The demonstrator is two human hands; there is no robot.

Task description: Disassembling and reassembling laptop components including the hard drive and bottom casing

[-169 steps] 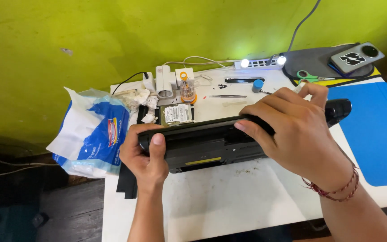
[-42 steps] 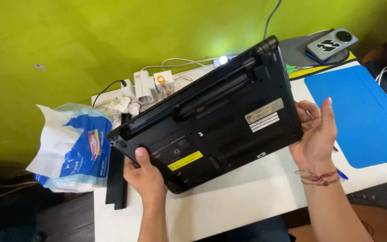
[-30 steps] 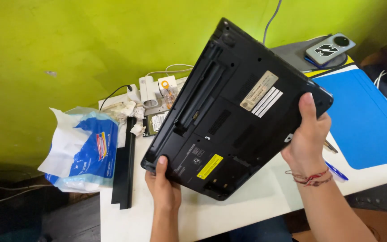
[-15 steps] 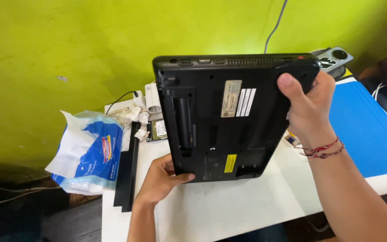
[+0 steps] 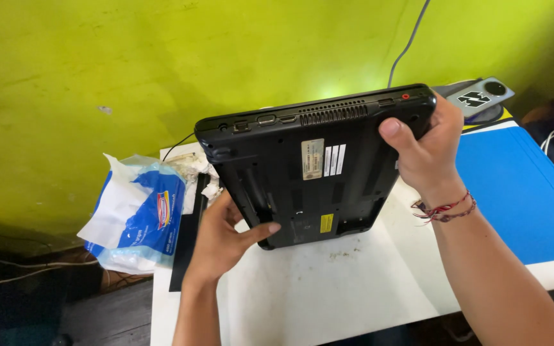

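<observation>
Gripping matte black slab laptop [image 5: 315,173]

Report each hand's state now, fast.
Left hand: closed on the lower corner of the black laptop, thumb on its underside.
Right hand: closed on the laptop's upper corner, holding it upright.

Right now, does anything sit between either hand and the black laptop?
Nothing visible does. The left hand grips the black laptop at its lower left edge, and the right hand clasps its upper right corner directly.
</observation>
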